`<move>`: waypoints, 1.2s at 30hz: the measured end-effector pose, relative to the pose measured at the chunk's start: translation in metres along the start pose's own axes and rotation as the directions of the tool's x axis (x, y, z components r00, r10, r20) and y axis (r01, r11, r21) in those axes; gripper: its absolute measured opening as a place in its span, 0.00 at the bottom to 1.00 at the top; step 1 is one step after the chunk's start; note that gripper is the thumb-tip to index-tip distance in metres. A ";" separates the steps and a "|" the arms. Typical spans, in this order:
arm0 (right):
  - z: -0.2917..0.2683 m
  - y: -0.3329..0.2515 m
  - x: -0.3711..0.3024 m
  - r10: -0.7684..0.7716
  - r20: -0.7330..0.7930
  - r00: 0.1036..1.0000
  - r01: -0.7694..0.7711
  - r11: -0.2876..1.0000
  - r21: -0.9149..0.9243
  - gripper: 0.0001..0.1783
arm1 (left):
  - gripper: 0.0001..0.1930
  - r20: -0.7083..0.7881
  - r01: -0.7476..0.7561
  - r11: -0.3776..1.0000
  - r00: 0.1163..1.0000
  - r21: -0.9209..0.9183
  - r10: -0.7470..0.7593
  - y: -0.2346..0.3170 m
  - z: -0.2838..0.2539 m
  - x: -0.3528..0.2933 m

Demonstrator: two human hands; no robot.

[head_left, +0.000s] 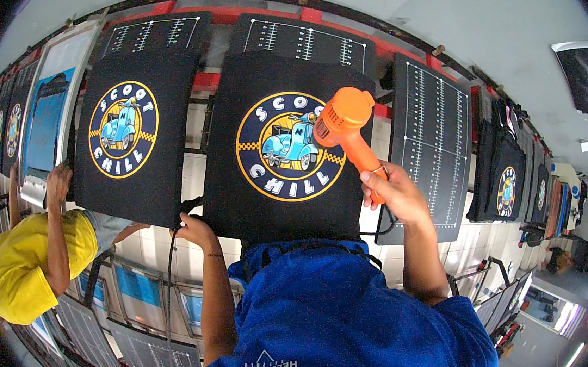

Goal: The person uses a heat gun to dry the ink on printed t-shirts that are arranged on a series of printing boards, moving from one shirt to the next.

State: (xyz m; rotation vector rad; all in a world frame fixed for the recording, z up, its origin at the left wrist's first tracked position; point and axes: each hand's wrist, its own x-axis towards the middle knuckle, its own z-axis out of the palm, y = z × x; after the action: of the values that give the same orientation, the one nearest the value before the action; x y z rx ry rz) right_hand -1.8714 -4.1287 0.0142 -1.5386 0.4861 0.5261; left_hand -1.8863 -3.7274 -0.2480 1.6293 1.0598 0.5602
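Fingers of the right hand (399,191) grip an orange heat gun (346,125) at the scooter print's (282,149) two o'clock, apparently drying; left hand (197,231) pinches black cord (172,246); even heat calls for sweeping eightward.

1 orange heat gun (346,118), handle toward 5 o'clock, covers the 2 o'clock edge of the round, yellow-rimmed scooter print (291,148) on a black shirt (279,213) spread flat.

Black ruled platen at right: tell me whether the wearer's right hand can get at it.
Probably yes: the black ruled platen lies bare beside the right hand, though that hand holds the orange heat gun.
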 end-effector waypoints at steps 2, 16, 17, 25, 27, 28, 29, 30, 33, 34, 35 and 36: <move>0.006 0.005 -0.001 -0.024 -0.010 1.000 0.024 0.999 -0.026 0.18 | 0.28 -0.006 0.003 1.000 1.000 0.006 -0.003 -0.004 -0.001 0.002; 0.000 -0.002 0.011 -0.028 -0.058 0.998 0.028 1.000 0.001 0.18 | 0.27 0.043 -0.040 0.999 0.998 -0.002 0.040 -0.020 -0.004 0.006; -0.002 -0.002 0.012 -0.031 -0.064 0.997 0.033 0.999 0.019 0.18 | 0.24 -0.003 -0.070 0.998 0.998 0.007 0.070 -0.024 -0.003 0.008; -0.003 -0.006 0.018 -0.029 -0.102 0.994 0.032 0.999 0.025 0.18 | 0.22 -0.091 -0.070 0.997 0.993 -0.012 0.068 -0.015 0.002 0.004; 0.002 -0.004 0.018 -0.058 -0.107 0.993 0.054 0.998 -0.039 0.17 | 0.22 -0.116 -0.082 0.997 0.990 -0.014 0.080 -0.010 0.004 0.001; -0.001 -0.005 0.018 -0.037 -0.104 0.994 0.038 0.999 0.002 0.17 | 0.23 -0.130 -0.087 0.996 0.988 -0.014 0.084 -0.008 0.004 0.000; -0.006 -0.006 0.019 -0.017 -0.099 0.995 0.022 0.999 0.043 0.17 | 0.22 -0.128 -0.088 0.996 0.988 -0.008 0.087 -0.006 0.004 -0.002; -0.008 -0.007 0.019 0.002 -0.094 0.996 0.006 0.996 0.084 0.17 | 0.22 -0.125 -0.090 0.996 0.988 -0.001 0.090 -0.004 0.004 -0.003; 0.003 -0.005 0.021 -0.068 -0.108 0.992 0.064 0.997 -0.044 0.18 | 0.23 -0.082 -0.094 0.996 0.992 -0.003 0.093 -0.005 0.002 0.000; -0.002 -0.004 0.022 -0.059 -0.071 0.996 0.061 0.998 0.030 0.18 | 0.23 -0.061 -0.092 0.996 0.994 -0.009 0.091 -0.001 0.002 -0.001; -0.004 -0.004 0.024 -0.050 -0.074 0.996 0.053 0.998 0.043 0.18 | 0.23 -0.030 -0.060 0.998 0.998 -0.030 0.059 0.004 0.002 -0.003; -0.005 -0.004 0.025 -0.041 -0.078 0.996 0.045 0.997 0.057 0.18 | 0.25 0.002 -0.028 0.998 1.000 -0.049 0.028 0.008 0.001 -0.006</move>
State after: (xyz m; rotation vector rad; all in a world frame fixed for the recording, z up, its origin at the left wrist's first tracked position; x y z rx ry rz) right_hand -1.8486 -4.1336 0.0029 -1.5139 0.5219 0.4175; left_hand -1.8859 -3.7330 -0.2401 1.6034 1.0150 0.5984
